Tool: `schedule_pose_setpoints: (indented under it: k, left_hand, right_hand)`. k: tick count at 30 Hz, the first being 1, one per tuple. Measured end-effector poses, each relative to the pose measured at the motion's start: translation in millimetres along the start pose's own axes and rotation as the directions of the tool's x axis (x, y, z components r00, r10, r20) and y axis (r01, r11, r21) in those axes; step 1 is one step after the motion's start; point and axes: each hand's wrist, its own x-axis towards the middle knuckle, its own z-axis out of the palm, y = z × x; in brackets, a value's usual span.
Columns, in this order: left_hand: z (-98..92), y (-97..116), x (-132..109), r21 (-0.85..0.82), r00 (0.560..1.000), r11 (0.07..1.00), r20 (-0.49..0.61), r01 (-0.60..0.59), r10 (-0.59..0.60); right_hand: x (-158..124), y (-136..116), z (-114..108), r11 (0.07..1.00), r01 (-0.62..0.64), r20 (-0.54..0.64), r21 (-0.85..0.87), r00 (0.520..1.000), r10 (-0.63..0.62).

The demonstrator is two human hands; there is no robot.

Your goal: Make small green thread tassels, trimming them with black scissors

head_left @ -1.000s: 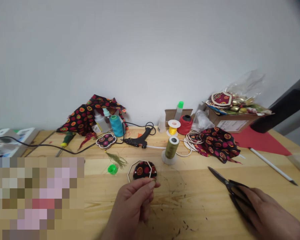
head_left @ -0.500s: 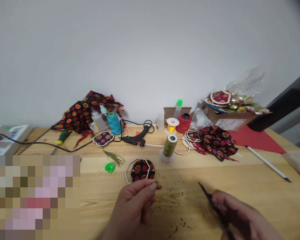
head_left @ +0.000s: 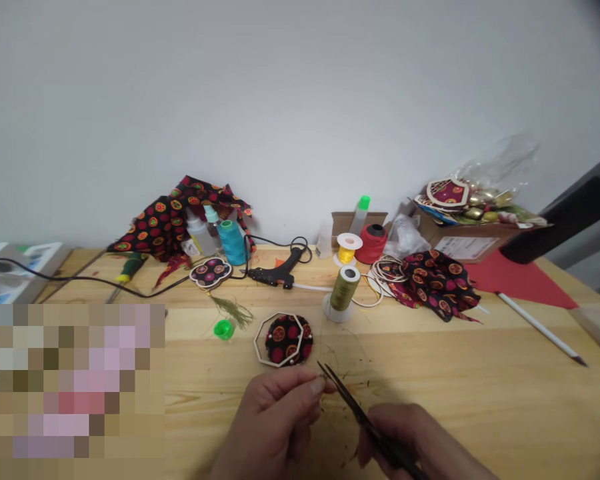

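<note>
Our left hand (head_left: 275, 417) pinches an olive thread end taut low over the bench (head_left: 480, 373) so the scissors (head_left: 353, 407) gripped in our right hand (head_left: 420, 447) can reach it, blades slightly parted, just below the fabric-covered hexagon frame (head_left: 284, 339).

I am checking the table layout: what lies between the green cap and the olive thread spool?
In the head view, between the green cap and the olive thread spool lies the patterned fabric disc inside a pale polygon frame, on the wooden table.
</note>
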Motion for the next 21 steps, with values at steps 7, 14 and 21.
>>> schedule_pose_setpoints:
  k: [7,14,21]
  left_hand:
    - [0.9,-3,0,0.038,0.997,0.999,0.076,0.012,-0.015]
    - [-1.9,-4,1,0.066,0.992,0.998,0.123,0.003,-0.011]
    - [-1.6,-2,3,0.082,0.991,0.996,0.130,0.021,-0.032]
  right_hand:
    - [0,-14,0,0.997,-0.024,0.005,0.077,1.000,0.023]
    - [6,-26,-4,0.976,-0.106,0.134,0.189,0.988,0.082]
    - [7,-24,0,0.969,-0.106,0.103,0.225,0.991,0.085]
